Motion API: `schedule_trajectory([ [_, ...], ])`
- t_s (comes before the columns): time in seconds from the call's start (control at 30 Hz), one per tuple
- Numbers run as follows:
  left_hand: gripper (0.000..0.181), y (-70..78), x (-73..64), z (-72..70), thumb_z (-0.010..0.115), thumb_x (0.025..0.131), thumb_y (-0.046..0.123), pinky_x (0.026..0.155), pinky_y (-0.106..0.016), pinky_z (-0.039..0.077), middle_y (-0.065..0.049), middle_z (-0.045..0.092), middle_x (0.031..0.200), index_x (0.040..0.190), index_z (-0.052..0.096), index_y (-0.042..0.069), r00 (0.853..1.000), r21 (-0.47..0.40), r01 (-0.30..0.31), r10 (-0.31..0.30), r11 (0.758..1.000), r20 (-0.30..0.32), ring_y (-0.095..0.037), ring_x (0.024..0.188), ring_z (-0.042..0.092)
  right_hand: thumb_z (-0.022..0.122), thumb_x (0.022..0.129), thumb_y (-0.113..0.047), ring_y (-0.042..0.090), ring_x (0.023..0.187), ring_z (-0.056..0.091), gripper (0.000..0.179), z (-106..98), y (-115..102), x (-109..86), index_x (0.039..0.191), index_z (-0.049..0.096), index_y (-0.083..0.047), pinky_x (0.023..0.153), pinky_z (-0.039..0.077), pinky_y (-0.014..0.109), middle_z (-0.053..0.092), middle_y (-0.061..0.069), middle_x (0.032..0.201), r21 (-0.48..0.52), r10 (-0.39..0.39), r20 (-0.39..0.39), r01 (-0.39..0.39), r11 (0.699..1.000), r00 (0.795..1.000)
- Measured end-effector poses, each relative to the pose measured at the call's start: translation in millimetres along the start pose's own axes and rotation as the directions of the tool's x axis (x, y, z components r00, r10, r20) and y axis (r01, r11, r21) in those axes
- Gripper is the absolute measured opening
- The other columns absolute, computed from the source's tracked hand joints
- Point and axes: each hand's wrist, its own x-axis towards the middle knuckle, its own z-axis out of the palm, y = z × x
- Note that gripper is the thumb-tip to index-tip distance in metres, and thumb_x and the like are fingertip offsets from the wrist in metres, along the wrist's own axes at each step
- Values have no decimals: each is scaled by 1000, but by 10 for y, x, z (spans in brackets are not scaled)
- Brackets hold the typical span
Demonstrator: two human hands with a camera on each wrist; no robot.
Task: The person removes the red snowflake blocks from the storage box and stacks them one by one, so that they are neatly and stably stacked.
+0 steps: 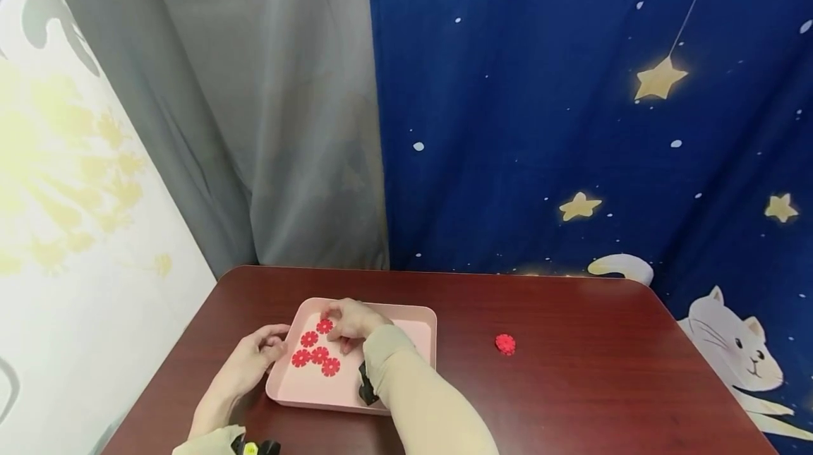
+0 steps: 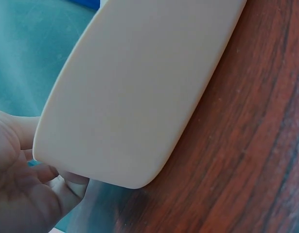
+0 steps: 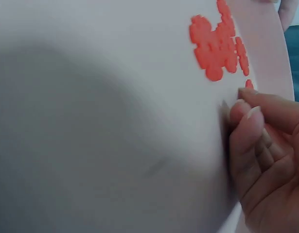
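A shallow pink tray (image 1: 406, 312) stands on the table, with several red notched plastic discs (image 1: 320, 355) lying flat in its left part. My left hand (image 1: 249, 362) holds the tray at its left side; in the left wrist view its curved fingers are at the corner of the tray wall (image 2: 125, 107), partly hidden behind it. My right hand (image 1: 354, 319) is inside the tray, its fingertips at the farthest red disc (image 1: 324, 326). In the right wrist view the index fingertip of the right hand (image 3: 271, 160) touches or nearly touches a disc (image 3: 249, 85), with nothing visibly gripped.
A small pile of red discs (image 1: 505, 344) sits on the dark red wooden table (image 1: 571, 384), right of the tray. Grey curtain (image 1: 305, 123) and blue starry curtain (image 1: 508, 123) hang behind the table's far edge. A pale patterned panel (image 1: 82, 229) stands at the left.
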Motion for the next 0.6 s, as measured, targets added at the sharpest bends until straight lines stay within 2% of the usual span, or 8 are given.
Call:
schedule_trajectory([
  [0.1,40,10,7,1,58,98,10,67,-32,48,-11,53,98,135,50,-1,1000,11,-12,12,1000,2,-23,85,53,74,83,2,15,37,48,27,-6,24,5,103,63,-13,37,43,24,50,8,53,-13,-29,-1,29,1000,1000],
  [0.2,40,19,16,5,58,98,11,68,-32,48,-11,52,98,135,50,-1,1000,12,-18,18,1000,6,-23,86,52,74,83,3,15,37,47,24,-18,38,0,98,61,-10,36,41,24,50,8,53,-31,-53,9,53,998,999],
  [0.37,40,2,1,11,58,98,11,68,-32,48,-11,52,98,135,50,-1,1000,20,-2,2,1000,11,-23,85,52,75,83,2,16,38,47,23,-17,68,-15,96,60,-10,37,38,25,49,8,53,-40,-59,58,62,997,997],
  [0.6,40,-21,6,11,58,98,12,68,-31,47,-11,53,99,136,49,-1,1000,30,-22,21,999,8,-23,85,51,76,83,-3,16,40,46,26,-19,83,10,100,62,-16,39,36,25,51,6,54,-107,-76,59,82,991,995],
])
